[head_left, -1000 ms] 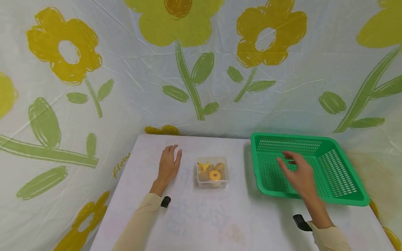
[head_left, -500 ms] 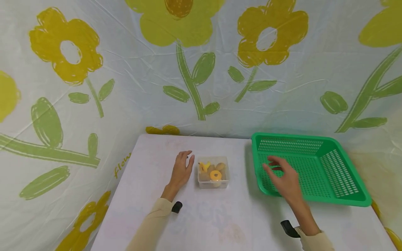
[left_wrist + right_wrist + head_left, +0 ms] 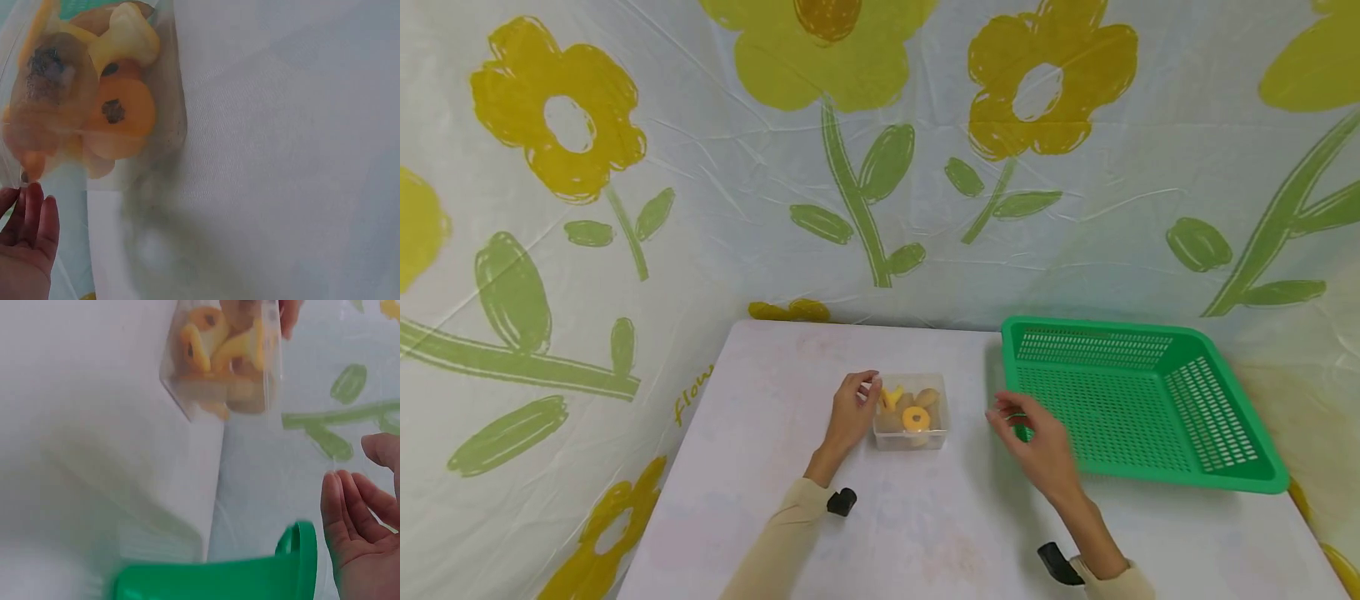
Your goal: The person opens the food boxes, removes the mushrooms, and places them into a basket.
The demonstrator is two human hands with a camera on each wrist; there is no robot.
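A clear plastic box (image 3: 891, 442) stands mid-table, holding several small pieces, among them a yellow ring-like piece (image 3: 915, 419), a yellow forked piece (image 3: 891, 397) and brownish rounded ones. Dark patches show on some pieces in the left wrist view. My left hand (image 3: 851, 414) is at the box's left side, fingertips right at its upper edge; in the left wrist view its fingers (image 3: 47, 225) are fairly straight. My right hand (image 3: 1043, 448) hovers between the box and the green basket, thumb and fingers apart, holding nothing.
A green perforated basket (image 3: 1157, 479) stands on the right of the white-covered table (image 3: 880, 533), its left rim near my right hand. A flower-printed cloth (image 3: 730, 192) hangs behind and around the table. Both wrists wear black devices.
My left hand has moved right across the table to the box's left edge. My right hand has moved left and lower in view, from over the basket to its left rim. The box stays put.
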